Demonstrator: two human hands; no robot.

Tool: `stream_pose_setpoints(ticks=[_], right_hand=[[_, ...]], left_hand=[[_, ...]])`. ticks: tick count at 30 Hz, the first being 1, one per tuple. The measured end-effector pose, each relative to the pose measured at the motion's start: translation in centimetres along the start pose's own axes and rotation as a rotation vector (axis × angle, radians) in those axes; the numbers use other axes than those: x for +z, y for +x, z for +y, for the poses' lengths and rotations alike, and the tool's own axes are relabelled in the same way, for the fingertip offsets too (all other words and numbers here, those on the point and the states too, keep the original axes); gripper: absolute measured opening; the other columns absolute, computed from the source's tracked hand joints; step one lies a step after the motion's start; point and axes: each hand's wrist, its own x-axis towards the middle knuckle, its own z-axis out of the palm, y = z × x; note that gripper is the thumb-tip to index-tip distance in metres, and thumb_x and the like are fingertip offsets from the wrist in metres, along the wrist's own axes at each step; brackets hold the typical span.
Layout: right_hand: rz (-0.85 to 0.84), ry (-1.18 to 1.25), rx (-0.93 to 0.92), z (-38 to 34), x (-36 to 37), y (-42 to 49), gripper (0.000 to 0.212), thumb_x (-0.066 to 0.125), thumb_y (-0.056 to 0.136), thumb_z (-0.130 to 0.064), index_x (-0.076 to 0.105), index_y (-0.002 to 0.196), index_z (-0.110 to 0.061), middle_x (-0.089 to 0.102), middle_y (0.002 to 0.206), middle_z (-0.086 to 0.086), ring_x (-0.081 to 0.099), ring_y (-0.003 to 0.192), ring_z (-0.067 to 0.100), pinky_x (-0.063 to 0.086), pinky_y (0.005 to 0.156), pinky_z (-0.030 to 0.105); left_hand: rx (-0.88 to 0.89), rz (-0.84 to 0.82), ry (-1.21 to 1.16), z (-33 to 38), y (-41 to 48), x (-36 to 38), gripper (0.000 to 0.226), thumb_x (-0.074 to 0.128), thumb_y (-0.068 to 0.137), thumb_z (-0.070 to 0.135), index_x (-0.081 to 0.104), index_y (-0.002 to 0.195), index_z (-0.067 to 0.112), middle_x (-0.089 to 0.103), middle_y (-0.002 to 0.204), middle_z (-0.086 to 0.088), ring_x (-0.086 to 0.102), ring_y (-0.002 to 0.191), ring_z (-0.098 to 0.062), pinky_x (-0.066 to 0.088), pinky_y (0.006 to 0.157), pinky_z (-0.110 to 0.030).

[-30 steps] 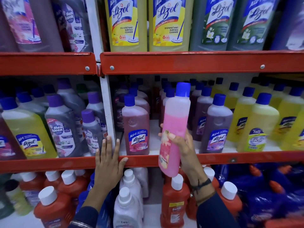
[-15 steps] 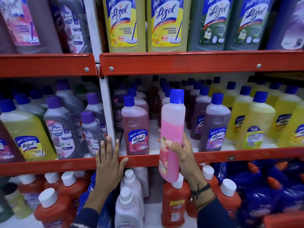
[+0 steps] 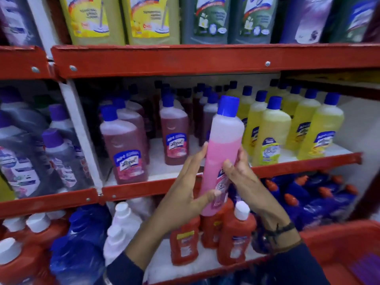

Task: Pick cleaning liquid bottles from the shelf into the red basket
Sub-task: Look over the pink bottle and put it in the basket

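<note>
Item: pink bottle (image 3: pixel 221 161), translucent plastic, tall rounded cylinder, blue ribbed cap, glossy label low down. Change noted: my left hand (image 3: pixel 185 194) has left the shelf edge (image 3: pixel 144 188) and joined my right hand (image 3: pixel 242 173); both grips now clamp it, upright, before the shelf. I judge the red basket (image 3: pixel 337 243), lower right, comes next.

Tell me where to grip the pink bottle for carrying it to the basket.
Grip the pink bottle around its straight lower body, from the right side, where the right hand already wraps it. It stands upright; the shoulder tapers toward the blue cap, likely a poorer hold.
</note>
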Motion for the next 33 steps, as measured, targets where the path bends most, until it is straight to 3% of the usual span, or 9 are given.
stream_pose_setpoints(ticks=[5,9,14,18,22,25,29,31,33], right_hand=[[0.066,-0.097,0.043,-1.5,-9.4,-2.9,0.069,0.081,0.066,-0.021,0.041,0.122,-0.023,0.069,0.107,-0.017,0.063,0.1,0.002,0.051,0.078,0.018],[0.115,-0.202,0.113,-2.2,-16.3,-5.8,0.069,0.082,0.062,-0.044,0.052,0.12,-0.024,0.065,0.114,-0.005,0.059,0.103,0.011,0.052,0.088,0.027],[0.111,-0.279,0.213,0.1,-24.7,-9.3,0.061,0.076,0.068,-0.005,0.05,0.123,-0.015,0.066,0.112,-0.013,0.059,0.103,0.005,0.05,0.083,0.02],[0.118,-0.312,0.31,3.9,-29.5,-12.4,0.069,0.076,0.068,-0.008,0.047,0.129,-0.02,0.057,0.131,-0.001,0.055,0.116,0.009,0.05,0.09,0.024],[0.151,-0.314,0.453,8.4,-33.0,-15.9,0.068,0.082,0.064,-0.009,0.051,0.125,-0.017,0.064,0.119,-0.009,0.058,0.109,0.007,0.051,0.089,0.024],[0.143,-0.4,0.512,11.7,-34.5,-18.4,0.067,0.087,0.056,-0.034,0.057,0.115,-0.028,0.067,0.11,-0.015,0.059,0.102,-0.001,0.049,0.09,0.021],[0.07,-0.574,0.615,16.8,-36.2,-21.2,0.064,0.076,0.053,-0.045,0.053,0.111,-0.032,0.065,0.107,-0.007,0.058,0.093,-0.005,0.045,0.087,0.016],[0.039,-0.606,0.662,19.0,-37.0,-22.3,0.062,0.077,0.054,-0.04,0.054,0.11,-0.026,0.066,0.104,-0.002,0.058,0.09,0.0,0.045,0.079,0.013],[0.014,-0.641,0.709,20.8,-37.7,-23.2,0.056,0.078,0.056,-0.027,0.055,0.107,-0.02,0.065,0.1,-0.002,0.056,0.088,-0.001,0.04,0.071,0.007]], left_hand=[[-0.068,-0.101,-0.243,0.2,2.4,7.9,0.078,0.065,0.082,0.021,0.022,0.141,0.045,0.038,0.148,0.002,0.044,0.131,-0.015,0.039,0.107,-0.046],[-0.183,-0.183,-0.383,-0.1,4.0,15.0,0.079,0.062,0.082,-0.002,0.023,0.134,0.043,0.05,0.134,0.011,0.058,0.115,-0.011,0.049,0.093,-0.028],[-0.324,-0.278,-0.418,-1.2,5.3,23.7,0.073,0.056,0.084,-0.008,0.024,0.138,0.029,0.053,0.125,0.009,0.059,0.11,-0.005,0.049,0.087,-0.02],[-0.43,-0.336,-0.443,-2.9,5.2,30.1,0.062,0.053,0.087,-0.004,0.03,0.137,0.025,0.056,0.124,0.006,0.059,0.111,-0.008,0.05,0.091,-0.025],[-0.505,-0.399,-0.327,-6.1,4.2,35.3,0.039,0.054,0.088,0.019,0.043,0.124,0.03,0.061,0.117,0.008,0.058,0.106,0.001,0.047,0.092,-0.023],[-0.542,-0.502,-0.144,-7.9,3.6,38.5,0.051,0.053,0.084,0.035,0.043,0.132,0.022,0.06,0.127,-0.003,0.057,0.115,-0.017,0.045,0.099,-0.034],[-0.623,-0.643,0.025,-9.7,3.3,42.6,0.06,0.06,0.085,0.018,0.036,0.139,0.017,0.051,0.136,-0.015,0.054,0.117,-0.032,0.044,0.099,-0.039],[-0.648,-0.727,0.108,-10.6,3.2,44.7,0.062,0.064,0.082,0.014,0.038,0.139,0.011,0.045,0.141,-0.017,0.045,0.127,-0.031,0.034,0.107,-0.037],[-0.717,-0.793,0.145,-11.0,3.2,46.2,0.052,0.064,0.08,0.01,0.049,0.13,0.008,0.054,0.132,-0.019,0.052,0.12,-0.032,0.04,0.101,-0.038]])
